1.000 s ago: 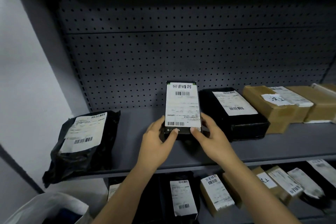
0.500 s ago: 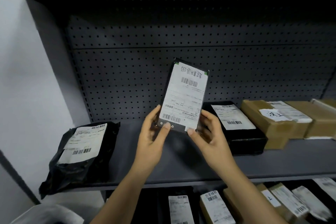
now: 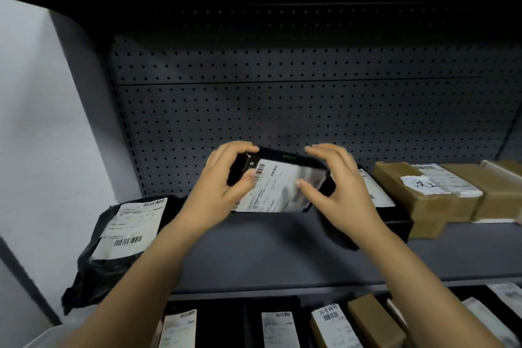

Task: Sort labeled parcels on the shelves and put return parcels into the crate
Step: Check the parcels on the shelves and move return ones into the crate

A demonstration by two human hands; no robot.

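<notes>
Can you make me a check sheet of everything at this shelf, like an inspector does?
Surface: grey shelf, parcels at both ends.
Job's things: black parcel held in the air, white label facing the camera; black bag parcel lying left; black box and brown boxes on the right; lower parcels underneath; crate not seen.
Clutter: nothing seen.
Hands: left hand grips the black parcel's left end; right hand has its thumb on the label, fingers arched above, grip unclear.
Cables: nothing seen.
Surroundings: pegboard back panel; white wall on the left.
</notes>
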